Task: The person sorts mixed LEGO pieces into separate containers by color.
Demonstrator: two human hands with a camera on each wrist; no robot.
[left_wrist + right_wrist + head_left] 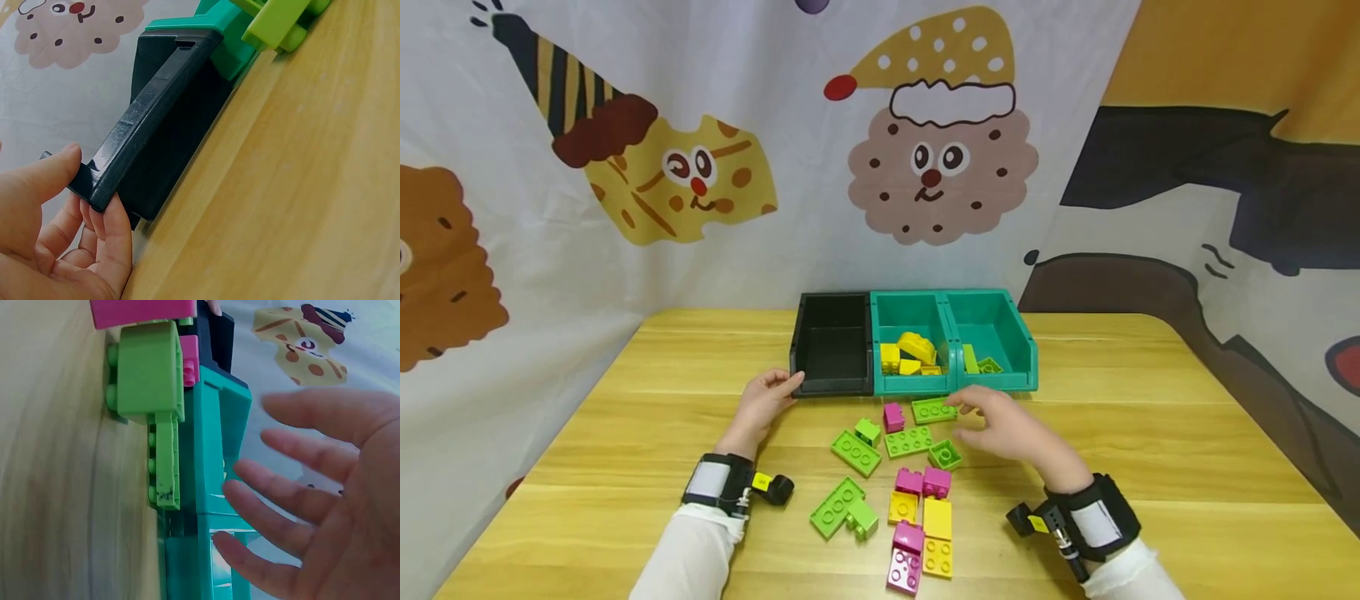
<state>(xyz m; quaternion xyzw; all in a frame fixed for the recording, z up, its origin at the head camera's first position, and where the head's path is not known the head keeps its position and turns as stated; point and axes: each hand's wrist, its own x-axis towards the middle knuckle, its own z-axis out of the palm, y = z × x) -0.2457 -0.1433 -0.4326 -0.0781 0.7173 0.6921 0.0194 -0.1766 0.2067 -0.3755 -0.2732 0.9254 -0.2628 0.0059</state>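
Note:
My left hand grips the front left corner of a black bin, thumb on top and fingers beneath in the left wrist view. The bin stands left of two joined teal bins. My right hand hovers with spread, relaxed fingers before the right teal bin, holding nothing. Nearest its fingertips is a long lime green brick; a small green brick lies just below the hand. Whether a fingertip touches the long brick cannot be told from the head view; the right wrist view shows the fingers apart from it.
Yellow bricks sit in the middle bin, and green pieces in the right one. Several green bricks are scattered on the wooden table. Pink bricks and yellow bricks lie nearer me. A printed cloth hangs behind.

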